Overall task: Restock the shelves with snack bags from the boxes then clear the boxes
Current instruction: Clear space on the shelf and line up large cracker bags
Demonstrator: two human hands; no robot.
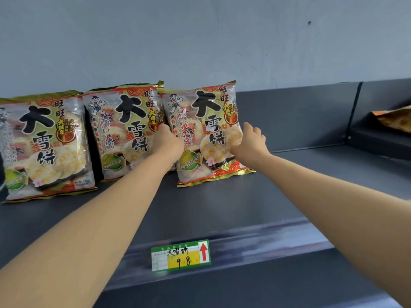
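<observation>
Three rice-cracker snack bags stand upright in a row on the dark grey shelf (278, 196), leaning on its back panel. The rightmost bag (206, 121) is held from both sides: my left hand (168, 141) grips its left edge, between it and the middle bag (124, 127), and my right hand (251, 141) grips its right edge. The left bag (44, 143) stands apart at the far left. No box is in view.
A green and yellow price tag (181, 255) marked 98 sits on the shelf's front rail. Right of the held bag the shelf is bare up to a divider (353, 114). Beyond it, part of an orange bag (393, 118) lies on the neighbouring shelf.
</observation>
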